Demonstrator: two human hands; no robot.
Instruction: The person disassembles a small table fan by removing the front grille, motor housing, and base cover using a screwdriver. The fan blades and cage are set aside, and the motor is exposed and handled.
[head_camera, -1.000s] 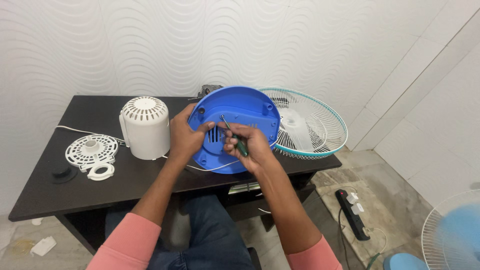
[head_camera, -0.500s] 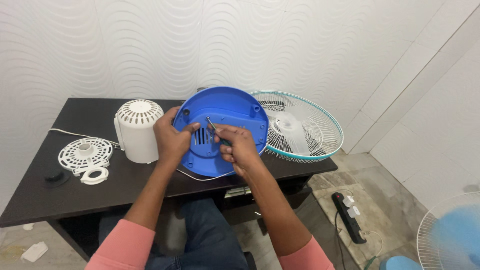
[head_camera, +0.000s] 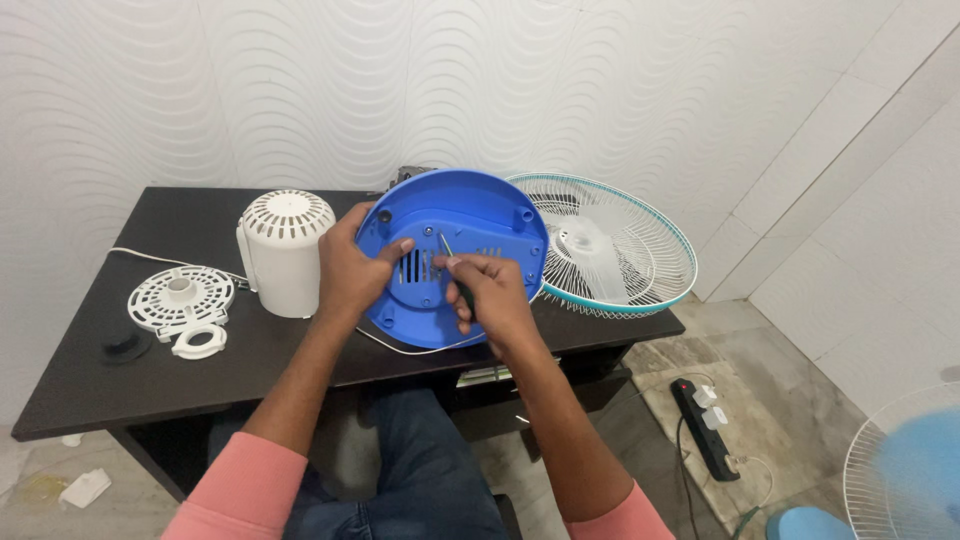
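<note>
Head view: right hand (head_camera: 487, 295) with fingers (head_camera: 470, 265) curled tight round a green-handled screwdriver (head_camera: 452, 266), its tip set against the underside of the blue fan base (head_camera: 480, 210). Left hand (head_camera: 350, 272) grips the base's left rim, thumb (head_camera: 393, 250) beside the vent slots, holding it tilted upright on the dark table (head_camera: 90, 370). White motor cover (head_camera: 288, 252) stands left; wire fan guard (head_camera: 620, 250) lies right.

Bright, even indoor light falls from above, with soft shadows only under the dark table (head_camera: 120, 390). The picture is sharp around the hands; a faint sheen lies on the blue base (head_camera: 480, 205) just above them. Wide-lens bending curves the wall edges, and the fan (head_camera: 905, 470) far lower-right is blurred.
</note>
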